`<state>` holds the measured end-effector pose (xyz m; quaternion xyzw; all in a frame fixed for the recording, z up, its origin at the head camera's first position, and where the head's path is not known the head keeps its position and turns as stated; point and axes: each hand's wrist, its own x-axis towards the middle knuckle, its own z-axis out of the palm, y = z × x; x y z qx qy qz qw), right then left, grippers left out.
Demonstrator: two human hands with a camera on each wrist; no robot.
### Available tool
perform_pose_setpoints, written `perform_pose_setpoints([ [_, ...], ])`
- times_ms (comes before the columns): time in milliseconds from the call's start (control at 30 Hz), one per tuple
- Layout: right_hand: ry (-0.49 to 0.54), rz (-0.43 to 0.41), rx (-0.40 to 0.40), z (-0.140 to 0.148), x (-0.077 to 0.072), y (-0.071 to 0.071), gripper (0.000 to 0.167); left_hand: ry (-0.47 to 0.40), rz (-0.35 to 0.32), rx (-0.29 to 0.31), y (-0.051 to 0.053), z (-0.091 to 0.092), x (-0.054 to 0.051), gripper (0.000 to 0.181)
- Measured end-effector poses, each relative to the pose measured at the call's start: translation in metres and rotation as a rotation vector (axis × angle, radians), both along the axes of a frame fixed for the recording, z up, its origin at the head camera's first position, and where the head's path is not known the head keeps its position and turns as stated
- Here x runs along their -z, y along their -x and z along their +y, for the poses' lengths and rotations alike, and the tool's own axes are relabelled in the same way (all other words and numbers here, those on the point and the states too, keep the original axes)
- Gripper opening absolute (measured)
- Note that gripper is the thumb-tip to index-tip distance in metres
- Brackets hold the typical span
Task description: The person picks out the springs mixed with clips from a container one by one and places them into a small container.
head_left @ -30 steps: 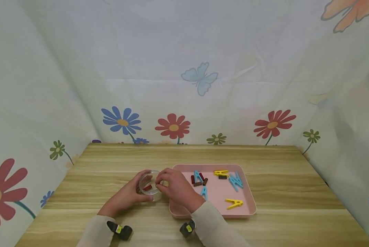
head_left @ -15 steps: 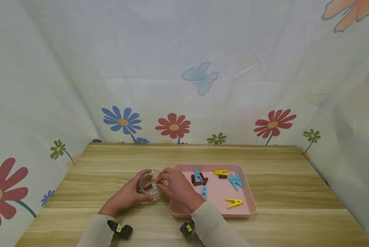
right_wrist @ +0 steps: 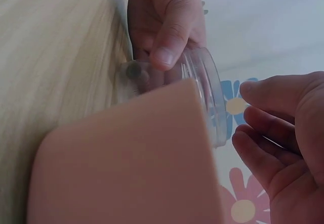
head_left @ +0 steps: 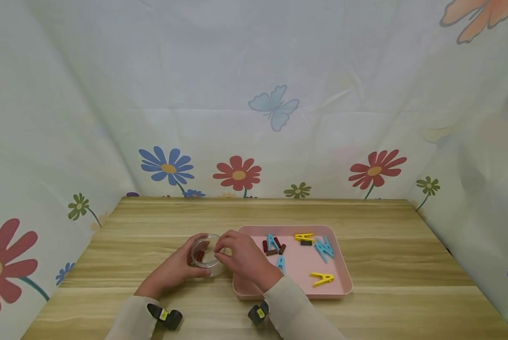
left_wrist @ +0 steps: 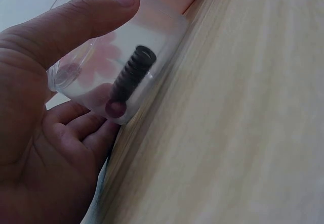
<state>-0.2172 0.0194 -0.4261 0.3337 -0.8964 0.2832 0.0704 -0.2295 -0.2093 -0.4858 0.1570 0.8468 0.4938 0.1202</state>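
Note:
My left hand (head_left: 175, 270) holds a clear plastic jar (left_wrist: 164, 29) just above or on the table, tipped with its mouth toward the right hand. Inside it, the left wrist view shows a dark coil spring (left_wrist: 132, 73) with a reddish round end (left_wrist: 116, 108) below, perhaps of a second spring. My right hand (right_wrist: 283, 133) is by the jar's mouth, fingers bent loosely; in the right wrist view thumb and fingertips stand apart with nothing visible between them. Right of the jar, a pink tray (head_left: 294, 297) bears several springs (head_left: 272, 252) and clothespin halves.
In the tray lie blue clothespin pieces (head_left: 324, 249), a yellow piece (head_left: 322, 279) lower right and another yellow piece (head_left: 304, 237) beside a dark spring (head_left: 306, 243). The tray wall (right_wrist: 126, 153) stands close under the right hand. A flowered cloth (head_left: 271, 156) hangs behind the wooden table (head_left: 185, 212).
Inside the jar, the dark red spring has shifted from lying nearly sideways to a steeper slant. Both hands and the tray pieces stay almost where they were.

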Motion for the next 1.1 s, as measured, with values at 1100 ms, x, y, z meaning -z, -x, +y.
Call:
perform_pose_setpoints([
  [1100, 0.367, -0.548, -0.216, 0.027, -0.023, 0.005, 0.016, -0.012, -0.012, -0.015, 0.001, 0.0, 0.0, 0.09],
])
